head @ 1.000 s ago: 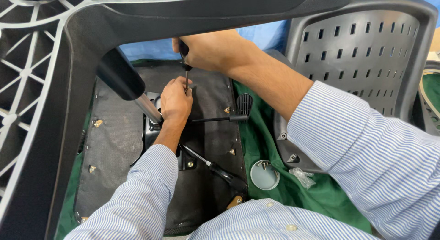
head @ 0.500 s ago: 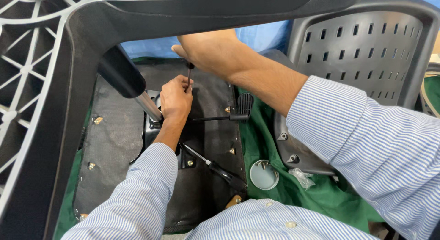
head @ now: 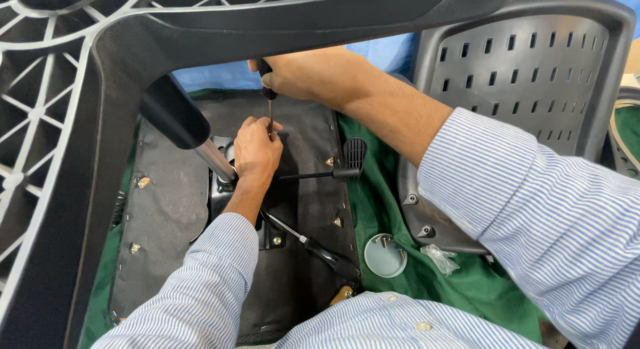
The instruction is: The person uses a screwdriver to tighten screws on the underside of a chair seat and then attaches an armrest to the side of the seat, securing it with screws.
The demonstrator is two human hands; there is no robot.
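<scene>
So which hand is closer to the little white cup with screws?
Left. The left hand is just up-left of the cup; the right hand is farther up, gripping the screwdriver.

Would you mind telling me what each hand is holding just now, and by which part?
The right hand grips a screwdriver by its black handle, at the top. The left hand pinches the lower shaft near the tip, steadying it over the upturned chair seat.

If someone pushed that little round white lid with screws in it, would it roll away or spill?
The small round white lid lies flat on the green cloth, so it would probably slide or snag rather than roll. It looks shallow and light, so a hard push might tip it. The few loose screws inside would likely rattle and could spill.
</scene>
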